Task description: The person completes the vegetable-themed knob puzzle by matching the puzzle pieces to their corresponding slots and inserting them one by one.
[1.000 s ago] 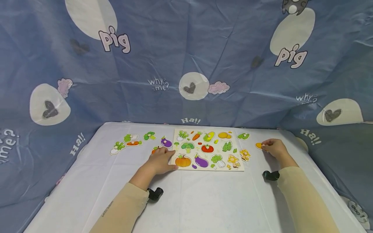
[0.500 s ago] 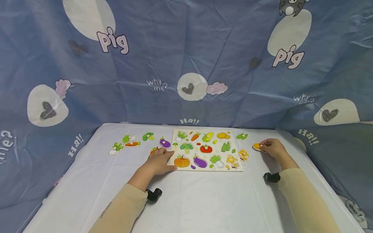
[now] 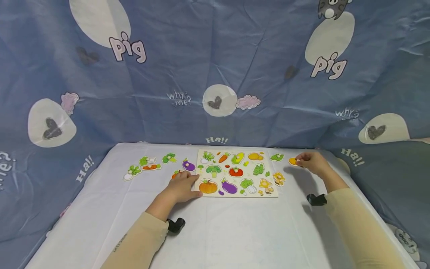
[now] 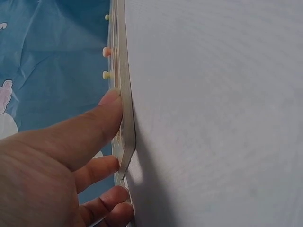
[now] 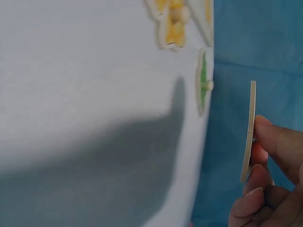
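Observation:
In the head view my left hand (image 3: 183, 186) rests at the left edge of the vegetable puzzle board (image 3: 248, 172). The left wrist view shows the thumb (image 4: 111, 116) against the board's edge near a corner, other fingers beside it. A pumpkin piece (image 3: 175, 174) is partly hidden behind this hand. Over the table's right part, my right hand (image 3: 314, 163) pinches a yellow-orange puzzle piece (image 3: 292, 161) by thumb and fingers. That piece (image 5: 249, 132) appears edge-on in the right wrist view, raised off the cloth.
Left of the board lie eggplant (image 3: 188, 165), broccoli (image 3: 169, 158), carrot (image 3: 151, 167) and radish (image 3: 132, 172) pieces, among others. A green leafy piece (image 3: 277, 157) and a mushroom piece (image 3: 279, 178) lie at its right. A blue printed cloth (image 3: 161, 123) hangs behind the white table (image 3: 235, 231).
My right hand has lifted the yellow-orange piece from the table and moved slightly up and back. The left hand stays at the board. The whole view has shifted a little.

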Action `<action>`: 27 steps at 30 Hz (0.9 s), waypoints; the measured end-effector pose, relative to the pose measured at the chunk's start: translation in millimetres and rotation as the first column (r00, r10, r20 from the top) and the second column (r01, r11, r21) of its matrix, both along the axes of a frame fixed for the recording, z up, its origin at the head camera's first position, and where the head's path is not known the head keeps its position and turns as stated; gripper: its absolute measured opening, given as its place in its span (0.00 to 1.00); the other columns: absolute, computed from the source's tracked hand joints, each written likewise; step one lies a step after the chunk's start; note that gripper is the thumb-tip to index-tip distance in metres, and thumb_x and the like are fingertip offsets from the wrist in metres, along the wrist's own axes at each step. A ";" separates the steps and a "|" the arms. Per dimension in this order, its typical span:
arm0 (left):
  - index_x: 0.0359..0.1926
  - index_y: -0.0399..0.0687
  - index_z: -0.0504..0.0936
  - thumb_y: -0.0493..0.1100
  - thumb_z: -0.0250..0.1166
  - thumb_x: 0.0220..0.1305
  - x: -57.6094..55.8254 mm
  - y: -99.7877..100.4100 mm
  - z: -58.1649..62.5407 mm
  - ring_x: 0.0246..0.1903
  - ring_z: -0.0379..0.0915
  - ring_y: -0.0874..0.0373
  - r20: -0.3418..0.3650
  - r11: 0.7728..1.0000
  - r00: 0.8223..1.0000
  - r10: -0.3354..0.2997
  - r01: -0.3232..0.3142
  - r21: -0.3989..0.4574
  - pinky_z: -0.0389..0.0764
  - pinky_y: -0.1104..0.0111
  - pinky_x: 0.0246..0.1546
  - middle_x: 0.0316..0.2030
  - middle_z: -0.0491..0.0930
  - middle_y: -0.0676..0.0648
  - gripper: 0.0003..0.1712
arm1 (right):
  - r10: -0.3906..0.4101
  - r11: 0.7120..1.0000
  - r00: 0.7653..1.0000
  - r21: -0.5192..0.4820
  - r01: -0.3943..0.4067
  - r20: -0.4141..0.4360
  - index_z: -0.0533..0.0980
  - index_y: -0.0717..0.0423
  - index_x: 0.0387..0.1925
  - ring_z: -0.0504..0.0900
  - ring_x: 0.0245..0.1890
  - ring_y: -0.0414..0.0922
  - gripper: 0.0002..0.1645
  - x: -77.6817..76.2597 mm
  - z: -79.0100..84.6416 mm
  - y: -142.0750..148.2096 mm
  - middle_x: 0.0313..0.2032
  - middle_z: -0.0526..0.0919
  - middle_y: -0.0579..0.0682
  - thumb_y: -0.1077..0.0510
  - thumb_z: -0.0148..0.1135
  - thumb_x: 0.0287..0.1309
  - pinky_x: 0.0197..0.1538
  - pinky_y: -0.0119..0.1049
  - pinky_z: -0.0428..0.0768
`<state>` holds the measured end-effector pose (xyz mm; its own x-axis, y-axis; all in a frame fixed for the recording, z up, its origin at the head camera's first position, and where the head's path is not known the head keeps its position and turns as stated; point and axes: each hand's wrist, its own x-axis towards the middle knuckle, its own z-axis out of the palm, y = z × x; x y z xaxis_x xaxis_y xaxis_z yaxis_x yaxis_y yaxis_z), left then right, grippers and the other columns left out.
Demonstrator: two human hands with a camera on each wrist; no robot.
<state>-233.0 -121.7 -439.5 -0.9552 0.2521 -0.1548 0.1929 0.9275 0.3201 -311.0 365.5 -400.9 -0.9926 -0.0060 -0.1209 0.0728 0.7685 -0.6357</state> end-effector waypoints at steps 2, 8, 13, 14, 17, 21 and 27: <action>0.73 0.50 0.69 0.61 0.71 0.59 1.1 -0.4 1.0 0.55 0.64 0.45 0.001 1.000 1.000 0.003 -0.003 0.003 0.67 0.48 0.61 0.57 0.70 0.39 0.44 | 0.014 1.000 1.000 -0.006 -0.014 -0.011 0.78 0.66 0.49 0.77 0.38 0.49 0.16 -0.7 6.6 -5.7 0.40 0.82 0.55 0.57 0.64 0.67 0.42 0.40 0.78; 0.73 0.51 0.69 0.61 0.71 0.60 1.7 -0.1 1.5 0.54 0.64 0.46 0.005 1.000 1.000 0.004 -0.004 0.010 0.67 0.49 0.61 0.56 0.70 0.40 0.44 | 0.030 0.999 0.999 -0.022 -0.030 -0.016 0.78 0.67 0.49 0.77 0.38 0.50 0.16 -5.5 23.7 -26.2 0.40 0.82 0.57 0.58 0.64 0.67 0.45 0.45 0.79; 0.73 0.50 0.69 0.61 0.71 0.59 0.7 -1.0 1.5 0.55 0.64 0.45 0.003 1.000 1.000 0.001 -0.001 0.007 0.66 0.48 0.61 0.57 0.69 0.39 0.45 | 0.064 0.997 0.998 -0.033 -0.065 -0.025 0.79 0.67 0.48 0.78 0.40 0.54 0.15 -14.0 28.2 -44.8 0.40 0.82 0.57 0.58 0.64 0.67 0.40 0.39 0.78; 0.73 0.50 0.69 0.61 0.71 0.59 0.6 -0.8 1.6 0.55 0.64 0.45 0.003 1.000 1.000 0.001 -0.001 0.010 0.66 0.48 0.61 0.57 0.69 0.39 0.45 | 0.069 0.997 0.997 -0.038 -0.070 -0.026 0.79 0.67 0.48 0.79 0.41 0.55 0.15 -15.6 27.7 -48.7 0.40 0.82 0.57 0.59 0.64 0.67 0.41 0.40 0.78; 0.73 0.50 0.69 0.61 0.71 0.59 0.3 -0.3 1.5 0.55 0.64 0.45 0.005 1.000 1.000 0.005 -0.005 0.015 0.66 0.48 0.61 0.56 0.69 0.39 0.45 | 0.077 0.995 0.997 -0.066 -0.079 -0.022 0.79 0.66 0.48 0.79 0.45 0.59 0.14 -20.8 24.2 -61.6 0.40 0.82 0.57 0.59 0.63 0.68 0.46 0.46 0.79; 0.73 0.51 0.69 0.61 0.72 0.58 0.1 0.0 0.2 0.53 0.64 0.46 0.004 1.000 1.000 0.011 -0.011 0.018 0.67 0.49 0.59 0.55 0.70 0.40 0.45 | 0.084 0.992 0.996 -0.093 -0.085 -0.018 0.79 0.65 0.49 0.80 0.45 0.57 0.13 -29.6 13.8 -77.8 0.41 0.81 0.57 0.59 0.62 0.69 0.51 0.52 0.78; 0.72 0.50 0.69 0.60 0.72 0.59 0.6 -0.6 0.2 0.52 0.64 0.46 -0.002 1.000 1.000 0.008 -0.008 0.019 0.68 0.49 0.59 0.55 0.70 0.40 0.45 | 0.082 0.986 0.996 -0.142 -0.086 -0.037 0.80 0.66 0.47 0.77 0.38 0.47 0.11 -41.5 -2.8 -102.1 0.39 0.80 0.55 0.62 0.63 0.68 0.49 0.49 0.79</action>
<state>-232.4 -122.2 -439.3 -0.9575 0.2473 -0.1485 0.1860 0.9228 0.3374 -352.4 263.4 -403.7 -0.9911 -0.1046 -0.0821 -0.0095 0.6715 -0.7410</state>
